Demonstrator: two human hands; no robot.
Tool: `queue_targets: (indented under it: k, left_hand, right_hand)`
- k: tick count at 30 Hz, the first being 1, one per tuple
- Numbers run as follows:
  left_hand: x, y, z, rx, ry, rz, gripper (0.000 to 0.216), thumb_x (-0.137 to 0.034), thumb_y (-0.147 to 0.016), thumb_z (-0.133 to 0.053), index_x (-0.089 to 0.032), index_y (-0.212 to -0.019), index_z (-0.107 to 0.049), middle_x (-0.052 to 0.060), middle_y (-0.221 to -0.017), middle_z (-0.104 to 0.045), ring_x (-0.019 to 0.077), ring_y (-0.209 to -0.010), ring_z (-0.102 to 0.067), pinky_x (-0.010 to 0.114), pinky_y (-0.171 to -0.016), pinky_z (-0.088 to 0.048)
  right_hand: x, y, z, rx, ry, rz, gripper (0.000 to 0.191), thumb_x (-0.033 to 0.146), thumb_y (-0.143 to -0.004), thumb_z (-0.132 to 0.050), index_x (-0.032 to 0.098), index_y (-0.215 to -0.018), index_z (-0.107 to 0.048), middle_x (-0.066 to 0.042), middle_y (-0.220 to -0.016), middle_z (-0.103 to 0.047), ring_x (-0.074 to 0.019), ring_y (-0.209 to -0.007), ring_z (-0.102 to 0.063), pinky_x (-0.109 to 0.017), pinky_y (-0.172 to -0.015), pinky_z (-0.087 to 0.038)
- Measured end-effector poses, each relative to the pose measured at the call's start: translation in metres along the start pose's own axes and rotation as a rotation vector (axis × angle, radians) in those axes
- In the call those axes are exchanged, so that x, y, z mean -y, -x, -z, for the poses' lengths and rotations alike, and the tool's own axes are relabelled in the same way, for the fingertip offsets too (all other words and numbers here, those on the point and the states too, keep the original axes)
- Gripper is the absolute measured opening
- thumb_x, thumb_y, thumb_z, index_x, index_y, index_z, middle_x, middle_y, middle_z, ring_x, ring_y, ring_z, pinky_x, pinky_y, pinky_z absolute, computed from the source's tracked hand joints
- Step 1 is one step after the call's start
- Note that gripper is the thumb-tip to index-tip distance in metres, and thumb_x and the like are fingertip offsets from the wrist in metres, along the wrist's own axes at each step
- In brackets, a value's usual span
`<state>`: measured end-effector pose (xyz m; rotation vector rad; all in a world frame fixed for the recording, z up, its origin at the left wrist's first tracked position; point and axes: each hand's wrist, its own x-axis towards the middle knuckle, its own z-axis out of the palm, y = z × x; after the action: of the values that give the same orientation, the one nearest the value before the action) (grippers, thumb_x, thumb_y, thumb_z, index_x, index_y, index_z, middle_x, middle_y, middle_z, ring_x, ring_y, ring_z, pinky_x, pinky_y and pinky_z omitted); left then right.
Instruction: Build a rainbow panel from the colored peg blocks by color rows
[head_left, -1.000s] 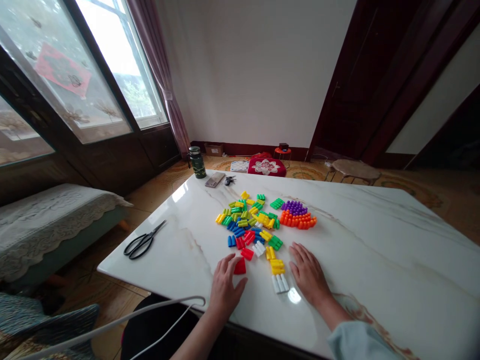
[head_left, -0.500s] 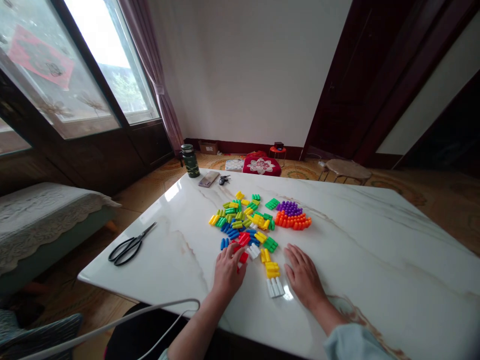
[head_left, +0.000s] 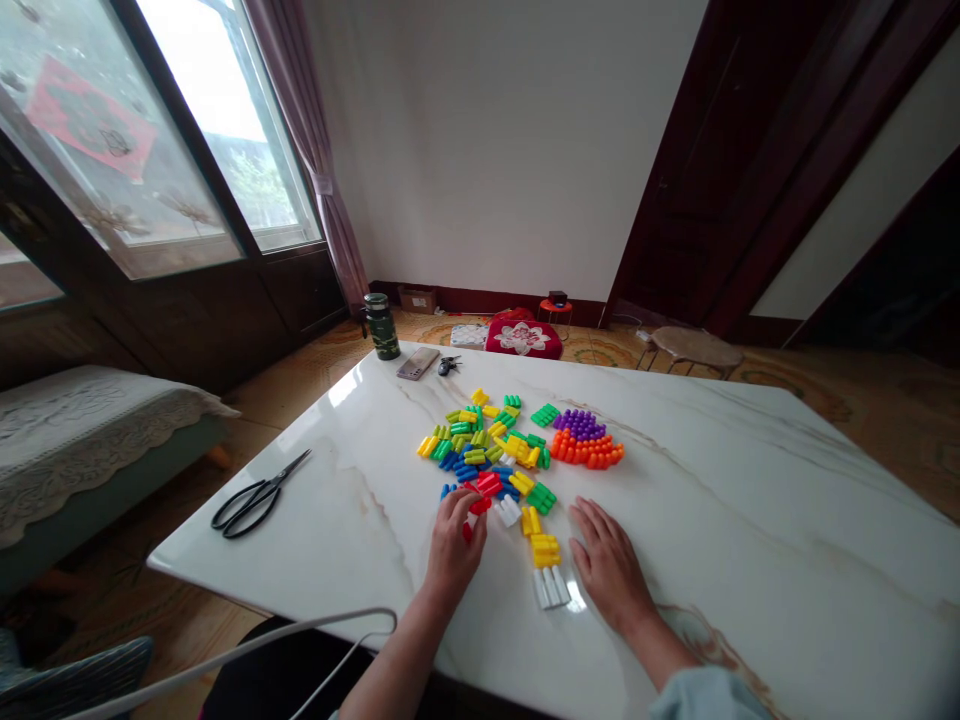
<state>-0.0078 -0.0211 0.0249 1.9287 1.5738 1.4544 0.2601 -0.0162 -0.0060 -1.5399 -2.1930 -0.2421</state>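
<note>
My left hand (head_left: 454, 540) curls its fingers and thumb around a red building block (head_left: 467, 532) at the near-left edge of the pile; part of it hides under the fingers. Just beyond are more red blocks (head_left: 489, 484) and a white block (head_left: 508, 511). My right hand (head_left: 609, 558) lies flat on the table, fingers stretched out, holding nothing. Between the hands, yellow blocks (head_left: 545, 549) and a white three-ridged block (head_left: 551, 588) form a short line. Green blocks (head_left: 541, 498), blue blocks (head_left: 466, 469) and lime ones make up the mixed pile.
Orange blocks (head_left: 587, 450) and purple blocks (head_left: 580, 424) stand grouped at the pile's right. Black-handled scissors (head_left: 255, 497) lie on the left of the marble-patterned table (head_left: 750, 520). A flask (head_left: 382, 328), phone (head_left: 418, 363) and keys (head_left: 448, 366) sit far left. A white cable (head_left: 225, 655) crosses the lower left.
My left fingers have drawn together around a red block, pulling it slightly toward me. My right hand stays flat in nearly the same place. The view has tilted slightly.
</note>
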Motion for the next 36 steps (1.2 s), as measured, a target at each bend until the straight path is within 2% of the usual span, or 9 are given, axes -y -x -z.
queue_targets:
  k: [2,6,9,13,17,19,25,31,36]
  left_hand:
    - [-0.001,-0.003,0.003,-0.03,0.14,0.145,0.021,-0.032,-0.089,-0.053,-0.023,-0.103,-0.065,0.008,-0.107,-0.064,0.0216,-0.099,-0.062,0.038,-0.087,-0.053]
    - [0.003,-0.022,-0.002,-0.224,0.619,0.627,0.027,-0.044,-0.082,-0.059,-0.021,-0.093,-0.066,0.004,-0.089,-0.067,0.0211,-0.089,-0.063,0.036,-0.082,-0.053]
    - [0.006,-0.043,-0.013,-0.263,0.849,0.794,0.032,-0.049,-0.084,-0.049,-0.02,-0.091,-0.061,0.004,-0.08,-0.065,0.0197,-0.082,-0.065,0.037,-0.079,-0.055]
    - [0.0,-0.056,-0.025,-0.146,1.045,0.841,0.032,-0.046,-0.086,-0.043,-0.02,-0.092,-0.06,0.011,-0.09,-0.069,0.0233,-0.094,-0.067,0.045,-0.087,-0.054]
    - [-0.011,-0.05,-0.031,0.035,1.378,0.857,0.045,-0.053,-0.087,-0.04,-0.019,-0.107,-0.061,0.017,-0.115,-0.067,0.028,-0.118,-0.059,0.052,-0.099,-0.047]
    - [-0.013,-0.045,-0.033,0.081,1.504,0.866,0.051,-0.058,-0.087,-0.039,-0.019,-0.111,-0.061,0.016,-0.121,-0.065,0.0276,-0.125,-0.055,0.052,-0.105,-0.043]
    - [-0.016,-0.041,-0.033,0.121,1.501,0.833,0.061,-0.068,-0.082,-0.042,-0.021,-0.118,-0.06,0.015,-0.125,-0.063,0.0274,-0.129,-0.051,0.05,-0.108,-0.039]
    - [-0.037,-0.082,-0.007,0.175,1.434,0.819,0.058,-0.061,-0.088,-0.041,-0.019,-0.124,-0.058,0.013,-0.129,-0.062,0.0253,-0.116,-0.06,0.047,-0.106,-0.041]
    - [-0.066,-0.128,0.028,0.177,1.424,0.569,0.052,-0.053,-0.092,-0.038,-0.02,-0.128,-0.057,0.01,-0.133,-0.06,0.0231,-0.13,-0.05,0.041,-0.11,-0.037]
  right_hand:
    - [0.001,0.0,0.001,0.001,0.002,-0.003,0.043,0.023,-0.09,-0.044,0.018,-0.132,-0.055,-0.01,-0.139,-0.054,-0.0223,-0.131,-0.045,-0.039,-0.109,-0.039]
    - [0.001,-0.001,0.002,0.004,0.003,-0.006,0.043,0.023,-0.09,-0.044,0.017,-0.131,-0.055,-0.01,-0.139,-0.055,-0.0225,-0.131,-0.045,-0.039,-0.109,-0.039]
    - [0.002,-0.001,0.002,0.01,0.002,-0.009,0.043,0.024,-0.09,-0.045,0.017,-0.131,-0.055,-0.01,-0.139,-0.055,-0.0227,-0.131,-0.045,-0.039,-0.109,-0.039]
    - [0.003,-0.002,0.003,0.013,-0.009,-0.02,0.044,0.024,-0.09,-0.045,0.018,-0.132,-0.055,-0.01,-0.139,-0.055,-0.0226,-0.131,-0.045,-0.04,-0.109,-0.039]
    - [0.004,-0.002,0.004,0.026,-0.011,-0.023,0.044,0.023,-0.09,-0.045,0.016,-0.132,-0.055,-0.01,-0.139,-0.055,-0.0228,-0.131,-0.046,-0.04,-0.109,-0.039]
    - [0.004,-0.002,0.005,0.03,-0.016,-0.022,0.044,0.023,-0.09,-0.045,0.016,-0.132,-0.054,-0.011,-0.139,-0.054,-0.0231,-0.131,-0.046,-0.04,-0.109,-0.039]
    - [0.005,-0.003,0.007,0.039,-0.022,-0.031,0.044,0.024,-0.09,-0.045,0.016,-0.132,-0.055,-0.01,-0.14,-0.054,-0.0236,-0.131,-0.045,-0.041,-0.109,-0.039]
    - [0.006,-0.003,0.009,0.047,-0.025,-0.043,0.044,0.023,-0.091,-0.044,0.016,-0.132,-0.055,-0.01,-0.14,-0.054,-0.0234,-0.132,-0.044,-0.04,-0.109,-0.038]
    - [0.006,-0.003,0.008,0.057,-0.037,-0.046,0.044,0.023,-0.091,-0.044,0.017,-0.133,-0.054,-0.01,-0.14,-0.053,-0.0237,-0.132,-0.044,-0.041,-0.109,-0.037]
